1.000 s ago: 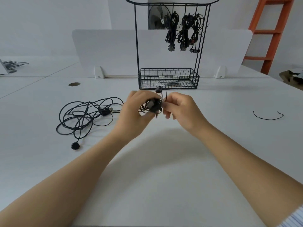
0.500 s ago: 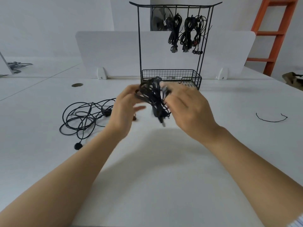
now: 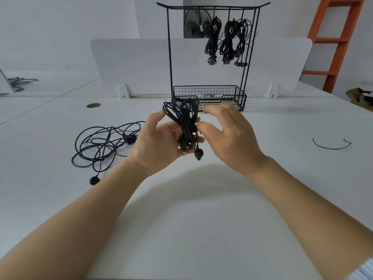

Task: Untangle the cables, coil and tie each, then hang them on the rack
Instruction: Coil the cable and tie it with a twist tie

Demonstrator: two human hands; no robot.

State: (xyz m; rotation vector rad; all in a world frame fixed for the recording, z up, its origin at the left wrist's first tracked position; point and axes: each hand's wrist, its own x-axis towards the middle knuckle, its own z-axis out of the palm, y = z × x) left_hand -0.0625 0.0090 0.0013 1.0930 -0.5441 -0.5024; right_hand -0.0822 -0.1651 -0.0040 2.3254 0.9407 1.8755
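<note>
My left hand (image 3: 159,142) holds a coiled black cable bundle (image 3: 184,122) upright above the table, fingers curled under it, its plugs dangling below. My right hand (image 3: 228,134) is beside the bundle on its right, thumb and forefinger pinching a thin tie at the bundle's middle, the other fingers spread. A loose tangled black cable (image 3: 103,146) lies on the table to the left. The black wire rack (image 3: 212,9) stands behind, with three tied cable bundles (image 3: 226,41) hanging from its top bar.
A wire basket (image 3: 240,98) forms the rack's base. A spare black twist tie (image 3: 331,145) lies on the white table at right. A white divider panel (image 3: 131,63) runs behind the rack. An orange ladder (image 3: 341,41) stands at the far right.
The bundle went from lying low between both hands to standing upright in my left hand. My right hand moved from over the bundle to its right side, at the tie.
</note>
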